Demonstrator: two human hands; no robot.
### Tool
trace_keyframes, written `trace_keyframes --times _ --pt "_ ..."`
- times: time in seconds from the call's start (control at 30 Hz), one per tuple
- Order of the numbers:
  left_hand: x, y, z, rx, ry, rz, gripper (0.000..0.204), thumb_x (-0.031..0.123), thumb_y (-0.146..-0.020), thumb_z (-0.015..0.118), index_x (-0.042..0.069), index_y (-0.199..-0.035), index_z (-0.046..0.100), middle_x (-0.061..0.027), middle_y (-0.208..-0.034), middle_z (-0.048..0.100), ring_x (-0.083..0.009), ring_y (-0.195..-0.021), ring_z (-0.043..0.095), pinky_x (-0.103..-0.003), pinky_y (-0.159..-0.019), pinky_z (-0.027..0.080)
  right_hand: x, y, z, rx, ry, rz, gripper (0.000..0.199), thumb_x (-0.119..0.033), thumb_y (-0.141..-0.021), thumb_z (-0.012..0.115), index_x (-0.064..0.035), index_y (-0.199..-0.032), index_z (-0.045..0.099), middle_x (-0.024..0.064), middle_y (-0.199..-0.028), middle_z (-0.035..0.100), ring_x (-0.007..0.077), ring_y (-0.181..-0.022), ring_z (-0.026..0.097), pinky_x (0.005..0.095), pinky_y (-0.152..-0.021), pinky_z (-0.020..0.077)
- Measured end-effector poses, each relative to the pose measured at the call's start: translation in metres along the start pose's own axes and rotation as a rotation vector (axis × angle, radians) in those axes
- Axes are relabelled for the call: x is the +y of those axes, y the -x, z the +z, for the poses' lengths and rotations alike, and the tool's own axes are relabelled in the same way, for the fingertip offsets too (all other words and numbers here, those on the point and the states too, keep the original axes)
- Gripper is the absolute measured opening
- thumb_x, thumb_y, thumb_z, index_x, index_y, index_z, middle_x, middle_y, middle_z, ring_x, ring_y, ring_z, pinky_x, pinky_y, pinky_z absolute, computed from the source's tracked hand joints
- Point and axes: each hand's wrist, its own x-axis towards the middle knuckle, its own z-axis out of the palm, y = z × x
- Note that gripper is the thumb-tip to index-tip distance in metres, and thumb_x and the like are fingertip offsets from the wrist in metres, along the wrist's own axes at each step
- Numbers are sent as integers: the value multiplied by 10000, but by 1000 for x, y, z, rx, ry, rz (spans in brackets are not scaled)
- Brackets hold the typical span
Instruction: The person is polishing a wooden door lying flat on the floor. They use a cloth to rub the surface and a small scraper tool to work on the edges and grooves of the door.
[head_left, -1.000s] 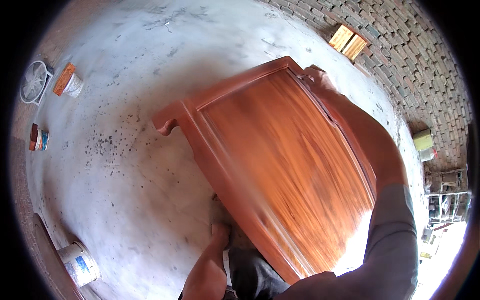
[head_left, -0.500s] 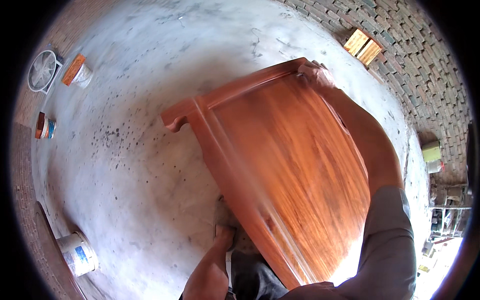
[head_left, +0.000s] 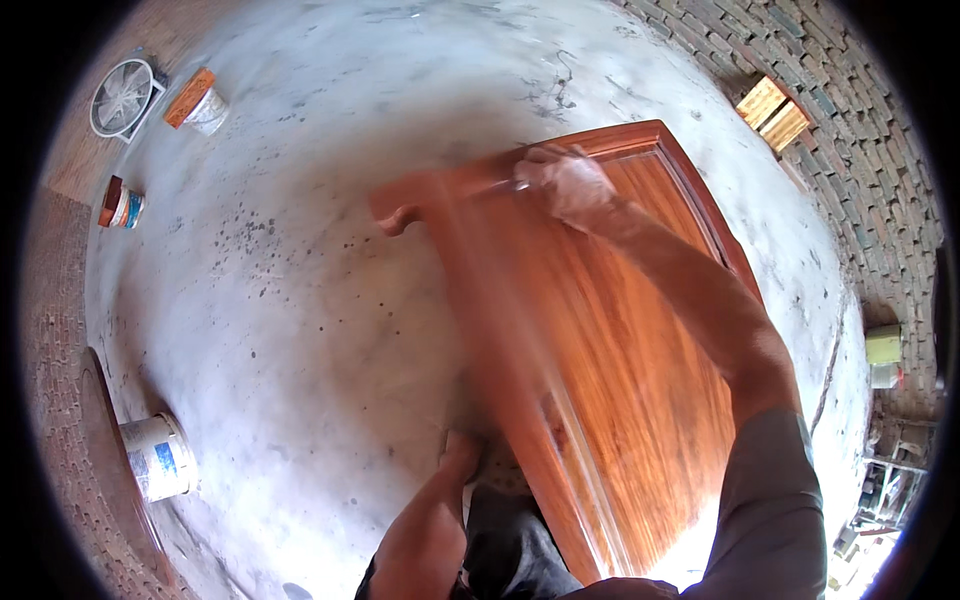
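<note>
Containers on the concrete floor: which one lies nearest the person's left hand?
The white bucket with a blue label, lower left. The left hand is low by the wooden panel; the other containers sit far off, upper left.

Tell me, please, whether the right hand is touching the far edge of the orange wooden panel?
Touching. The head view shows the right hand lying on the top rail of the wooden panel, fingers over its edge, no gap visible.

A white plastic bucket with a blue-and-white label [head_left: 158,458] stands on the concrete floor at lower left. Further up the left side sits a small round tin with a red, white and blue label [head_left: 121,204]. A pale yellow-green box-shaped container [head_left: 884,346] stands by the brick wall at right.
</note>
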Motion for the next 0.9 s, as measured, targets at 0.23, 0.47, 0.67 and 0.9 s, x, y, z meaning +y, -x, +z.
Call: trace_keyframes --times 0.23,0.47,0.67,0.9 --pt "5 -14 4 0 -14 50 444 281 -1042 409 94 -1405 584 -194 -1474 543 -392 -1376 511 -542 -1091 459 -38 -19 6 20 4 -98 373 -76 -950 547 -195 -1285 662 47 -1367 621 244 -1359 539 482 -1136 409" --pt "-30 -8 23 -33 -45 28 453 286 -1054 380 110 -1425 570 -189 -1496 525 -388 -1397 496 -547 -1096 460 103 27 -11 -26 5 200 327 -120 -979 513 -143 -1258 682 119 -1368 650 328 -1244 638 442 -1069 516" --pt "35 -19 -14 -88 57 -78 456 236 -1069 328 91 -1439 551 -182 -1522 503 -378 -1414 481 -543 -1120 452 269 81 -4 170 139 167 188 -177 -956 601 -154 -1129 669 110 -1108 679 346 -1106 653 475 -910 538" --pt "-26 -22 38 12 18 131 447 207 -1057 384 96 -1459 545 -172 -1565 458 -350 -1429 468 -521 -1143 439 229 63 3 374 209 216 199 -116 -918 636 -140 -1115 644 96 -1068 669 346 -1070 650 491 -890 537"
